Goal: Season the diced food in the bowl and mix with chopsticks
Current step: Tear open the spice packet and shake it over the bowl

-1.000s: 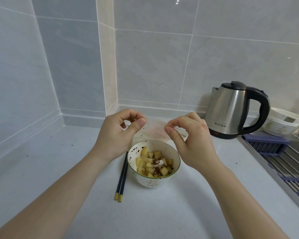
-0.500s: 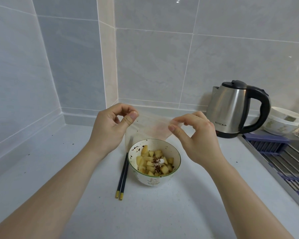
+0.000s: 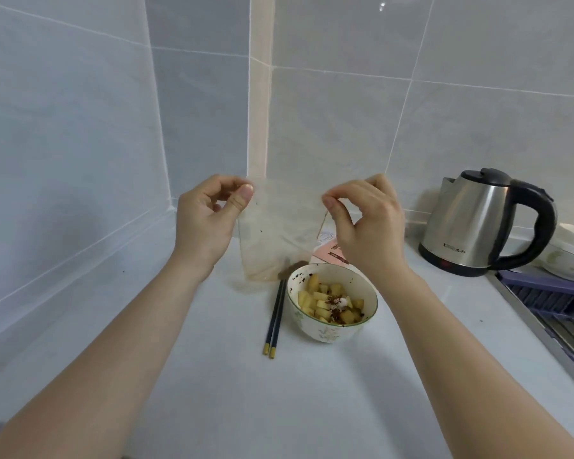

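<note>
In the head view, the left hand [image 3: 209,220] and the right hand [image 3: 367,223] are each pinching a top corner of a clear, nearly empty plastic seasoning bag [image 3: 272,240], dangling just behind and left of the white ceramic bowl of yellow diced food [image 3: 331,301], beside the dark blue yellow-tipped chopsticks [image 3: 275,318] lying on the white counter [image 3: 229,376]. The bag's lowest corner is hanging outside the rim, so leftover flakes are likely spilling onto the counter. The steel kettle [image 3: 478,223] is carrying a small, unreadable logo.
</note>
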